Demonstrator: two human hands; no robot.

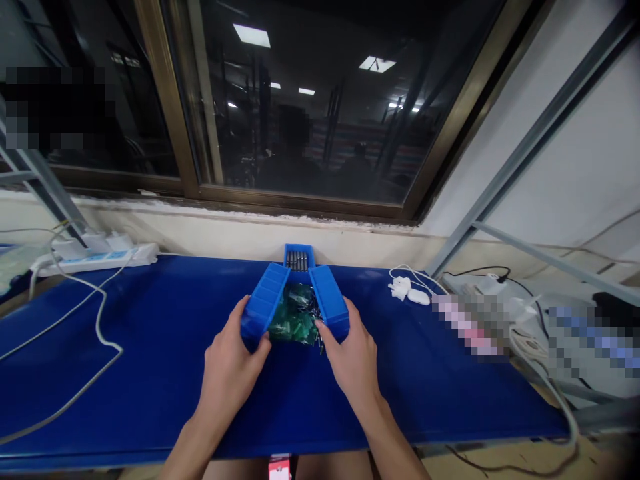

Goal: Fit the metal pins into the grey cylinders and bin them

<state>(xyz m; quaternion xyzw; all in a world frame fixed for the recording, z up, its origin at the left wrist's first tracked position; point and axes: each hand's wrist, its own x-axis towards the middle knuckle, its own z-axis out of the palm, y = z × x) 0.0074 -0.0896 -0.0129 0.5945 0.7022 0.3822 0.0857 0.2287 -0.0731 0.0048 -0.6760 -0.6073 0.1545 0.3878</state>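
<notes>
My left hand [234, 357] is closed around the near end of a blue plastic bin [267, 297], which slants toward the middle. A matching blue bin [330, 300] is gripped by my right hand [354, 350], thumb on its inner side. Between the two bins lies a clear plastic bag [295, 323] with green pieces inside. Dark, thin metal parts lie by its right side, partly hidden by my right thumb. Behind them stands a third blue bin [299, 248] with several dark rod-shaped parts lined up in it.
The blue table [150, 373] stands against a wall under a window [310, 133]. On the left a white power strip [120, 259] trails cables across the tabletop. White earphones with a case [419, 297] lie at the right, near blurred items. Grey metal posts [510, 153] rise at both sides.
</notes>
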